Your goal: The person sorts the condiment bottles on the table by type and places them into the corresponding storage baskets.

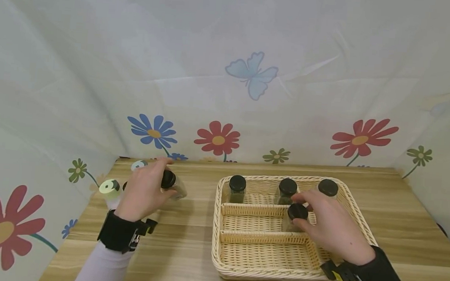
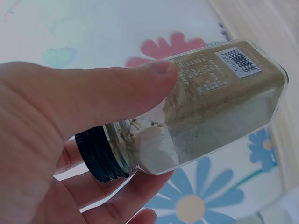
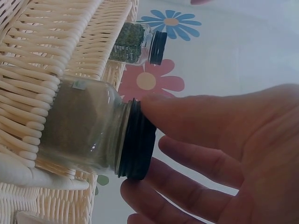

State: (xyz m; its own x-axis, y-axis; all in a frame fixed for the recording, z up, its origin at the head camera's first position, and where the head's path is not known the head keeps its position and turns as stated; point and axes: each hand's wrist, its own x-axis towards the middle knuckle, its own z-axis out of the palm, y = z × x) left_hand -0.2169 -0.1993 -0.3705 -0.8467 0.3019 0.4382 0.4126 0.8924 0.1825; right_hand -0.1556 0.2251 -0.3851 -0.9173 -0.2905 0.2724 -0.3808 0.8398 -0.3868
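Observation:
My left hand (image 1: 147, 191), to the left of the basket, grips a square glass spice jar (image 2: 224, 107) with a black lid. The jar is tilted; it holds tan powder and has a barcode label. My right hand (image 1: 334, 224) is over the wicker basket (image 1: 217, 227), thumb and fingers pinching the black lid of another spice jar (image 3: 84, 126). That jar, with brownish contents, stands in the middle compartment. Behind it in the back compartment are spice jars with black lids: one at left (image 1: 237, 189), one near the middle (image 1: 287, 188) and one at right (image 1: 328, 187).
Beyond my left hand stand a container with a pale green top (image 1: 109, 187) and another with a whitish top (image 1: 139, 165), both partly hidden. The wooden table (image 1: 186, 251) meets a flower-printed sheet (image 1: 300, 132) at the back and sides.

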